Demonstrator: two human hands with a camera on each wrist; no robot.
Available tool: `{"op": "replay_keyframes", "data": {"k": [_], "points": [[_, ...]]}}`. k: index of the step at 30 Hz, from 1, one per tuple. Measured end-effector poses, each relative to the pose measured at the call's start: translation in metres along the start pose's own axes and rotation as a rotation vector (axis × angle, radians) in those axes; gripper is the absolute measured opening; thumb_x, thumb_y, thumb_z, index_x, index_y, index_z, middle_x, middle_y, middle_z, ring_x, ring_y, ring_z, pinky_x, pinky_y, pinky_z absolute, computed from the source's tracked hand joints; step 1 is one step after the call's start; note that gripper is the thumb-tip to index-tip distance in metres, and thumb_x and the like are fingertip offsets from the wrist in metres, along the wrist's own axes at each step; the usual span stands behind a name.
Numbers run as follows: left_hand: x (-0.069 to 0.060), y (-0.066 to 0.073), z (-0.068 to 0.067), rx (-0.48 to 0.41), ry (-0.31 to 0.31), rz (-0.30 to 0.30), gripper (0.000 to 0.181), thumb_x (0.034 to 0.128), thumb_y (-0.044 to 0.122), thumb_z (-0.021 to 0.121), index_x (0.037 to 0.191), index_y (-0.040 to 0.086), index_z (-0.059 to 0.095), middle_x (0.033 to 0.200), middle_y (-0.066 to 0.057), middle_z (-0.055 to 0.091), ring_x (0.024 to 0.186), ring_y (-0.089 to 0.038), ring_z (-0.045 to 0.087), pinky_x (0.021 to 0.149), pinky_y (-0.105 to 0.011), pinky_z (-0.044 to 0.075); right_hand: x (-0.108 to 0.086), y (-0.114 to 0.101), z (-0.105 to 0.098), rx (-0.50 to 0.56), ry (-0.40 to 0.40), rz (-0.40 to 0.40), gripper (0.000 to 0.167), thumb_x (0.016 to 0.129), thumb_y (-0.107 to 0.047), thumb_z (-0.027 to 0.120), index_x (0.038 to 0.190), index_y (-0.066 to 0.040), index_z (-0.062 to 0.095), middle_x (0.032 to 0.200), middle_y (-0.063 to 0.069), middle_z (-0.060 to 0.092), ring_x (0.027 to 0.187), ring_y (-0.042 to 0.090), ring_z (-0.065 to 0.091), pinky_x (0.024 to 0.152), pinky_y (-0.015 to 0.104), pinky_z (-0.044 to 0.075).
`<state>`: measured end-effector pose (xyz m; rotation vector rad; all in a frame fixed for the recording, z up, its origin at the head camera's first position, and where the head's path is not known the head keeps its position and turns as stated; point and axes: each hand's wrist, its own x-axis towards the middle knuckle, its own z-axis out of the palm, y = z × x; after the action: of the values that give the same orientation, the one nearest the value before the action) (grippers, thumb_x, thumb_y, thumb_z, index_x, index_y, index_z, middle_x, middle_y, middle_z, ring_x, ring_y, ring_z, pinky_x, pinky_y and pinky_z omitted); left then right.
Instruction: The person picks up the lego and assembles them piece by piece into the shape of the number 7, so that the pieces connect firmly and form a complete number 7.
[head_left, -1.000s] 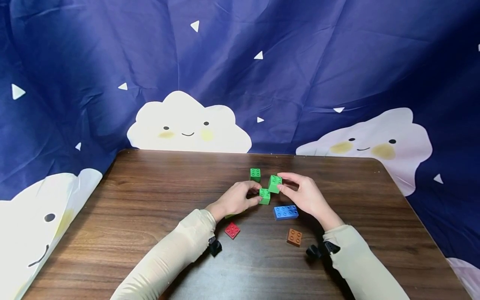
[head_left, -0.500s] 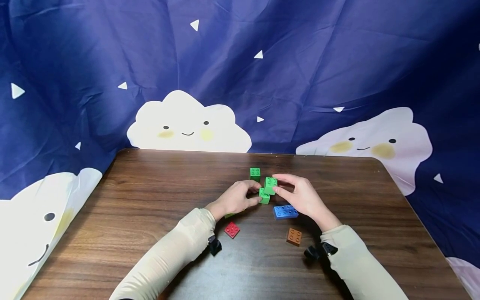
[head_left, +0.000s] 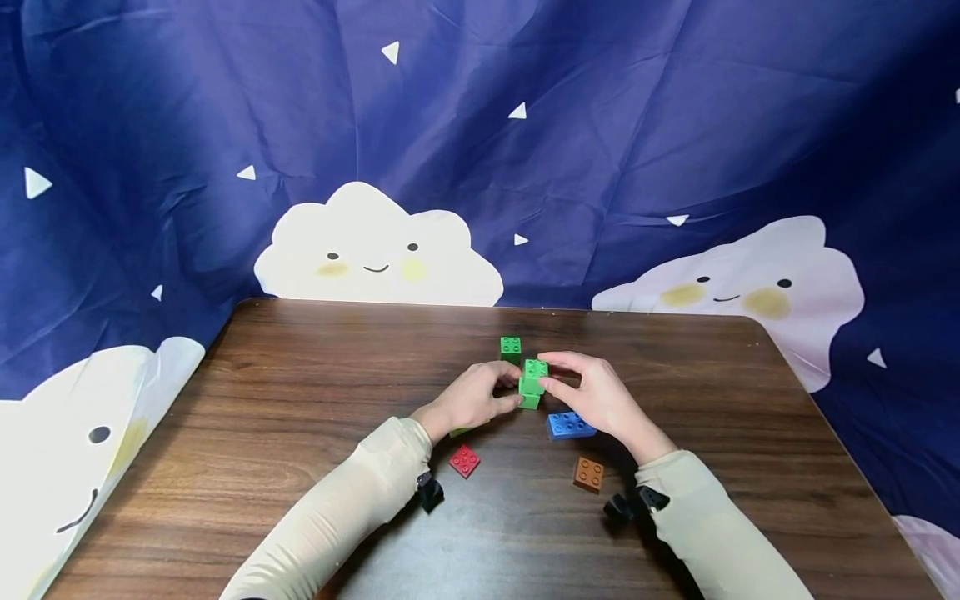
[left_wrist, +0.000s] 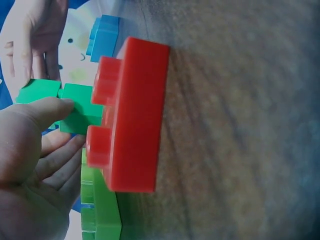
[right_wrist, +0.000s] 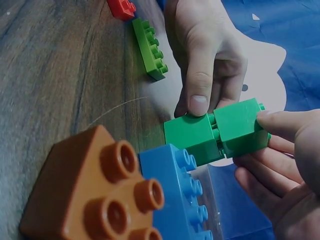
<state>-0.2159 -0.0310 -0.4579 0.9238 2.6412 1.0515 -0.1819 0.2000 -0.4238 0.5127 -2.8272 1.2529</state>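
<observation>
Near the table's middle, my left hand (head_left: 471,395) pinches a green two-by-two toy brick (right_wrist: 192,137) that stands on the table. Over it, my right hand (head_left: 596,398) holds a second green brick (head_left: 535,373) between thumb and fingers. The upper brick sits against the lower one's studs. A narrow gap with some studs showing is visible between the two in the right wrist view. Just behind them stands a third green brick (head_left: 510,348). A blue brick (head_left: 572,424) lies in front of the right hand.
A brown brick (head_left: 588,474) and a red brick (head_left: 465,460) lie nearer the front of the wooden table (head_left: 337,350). Partly hidden under the left hand is a long lime-green brick (right_wrist: 149,52). A blue cloth (head_left: 570,167) with clouds hangs behind the table.
My right hand has moved left and slightly down, bringing its green brick from beside the lower brick to on top of it. The left hand has stayed in place.
</observation>
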Motion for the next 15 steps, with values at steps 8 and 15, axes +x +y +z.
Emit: {"op": "replay_keyframes", "data": {"k": [8,15], "points": [[0.0000,-0.0005,0.0007,-0.004,-0.005,0.000,0.033,0.1020,0.019,0.076,0.130,0.003,0.072,0.123,-0.011,0.076,0.114,-0.022,0.072,0.105,-0.037,0.060,0.0005,-0.0024,0.0018,-0.025,-0.016,0.009,0.041,0.103,-0.016,0.075,0.142,-0.003,0.069,0.140,0.019,0.072,0.128,0.039,0.070,0.106,0.057,0.059],[-0.0002,-0.0006,0.0003,0.006,-0.001,0.006,0.033,0.1028,0.020,0.075,0.132,0.004,0.071,0.124,-0.010,0.077,0.115,-0.021,0.073,0.105,-0.037,0.060,-0.0005,-0.0030,0.0022,-0.007,-0.012,0.016,0.040,0.102,-0.015,0.075,0.140,-0.003,0.070,0.138,0.018,0.073,0.127,0.039,0.071,0.105,0.056,0.059]]}}
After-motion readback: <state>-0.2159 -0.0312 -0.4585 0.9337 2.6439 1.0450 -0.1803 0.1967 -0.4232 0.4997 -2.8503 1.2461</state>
